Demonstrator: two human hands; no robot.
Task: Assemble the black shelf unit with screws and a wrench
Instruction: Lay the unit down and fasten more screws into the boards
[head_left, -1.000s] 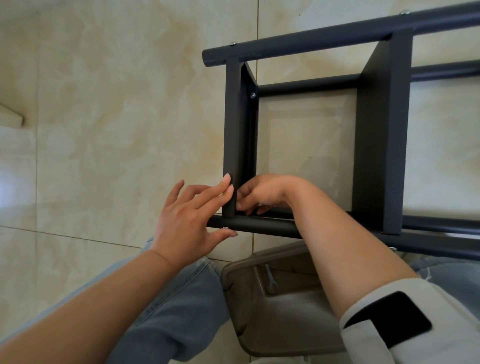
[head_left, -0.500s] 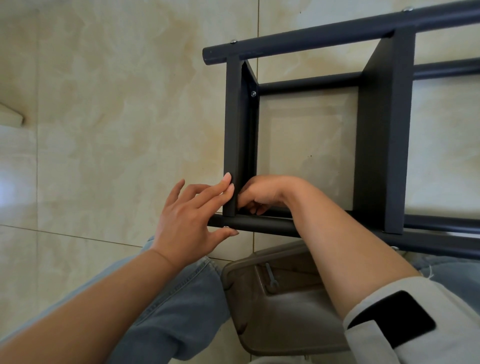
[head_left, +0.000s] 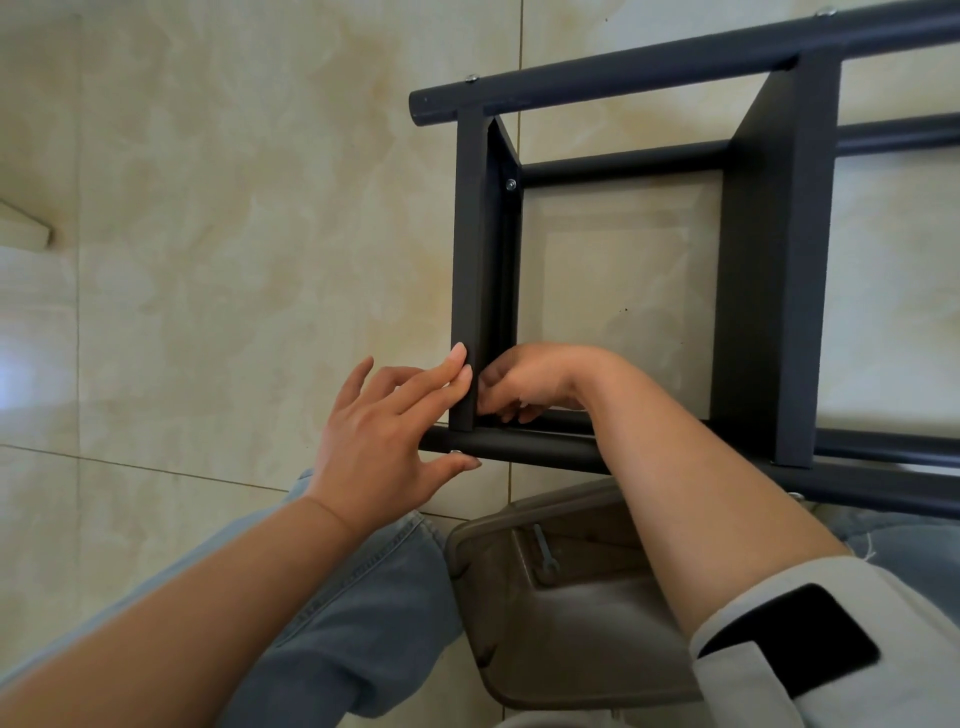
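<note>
The black shelf unit (head_left: 774, 260) lies on its side on the tiled floor. My left hand (head_left: 384, 441) presses straight fingers against the outer face of the end panel (head_left: 470, 234). Its thumb touches a silver screw head (head_left: 456, 453) under the near pole (head_left: 540, 452). My right hand (head_left: 530, 376) reaches inside the frame, fingers curled into the corner where that panel meets the pole. Anything between its fingertips is hidden. Another screw (head_left: 511, 183) sits at the panel's far inner corner. A small wrench (head_left: 545, 553) lies in the brown tray (head_left: 571, 649).
The brown tray rests by my knees, partly under my right forearm. My jeans leg (head_left: 363, 597) lies left of it. The far pole (head_left: 649, 67) carries a screw near its end. Beige floor tiles (head_left: 234, 234) spread to the left.
My right hand's fingers have shifted slightly in the corner. The left hand and the shelf stay where they were.
</note>
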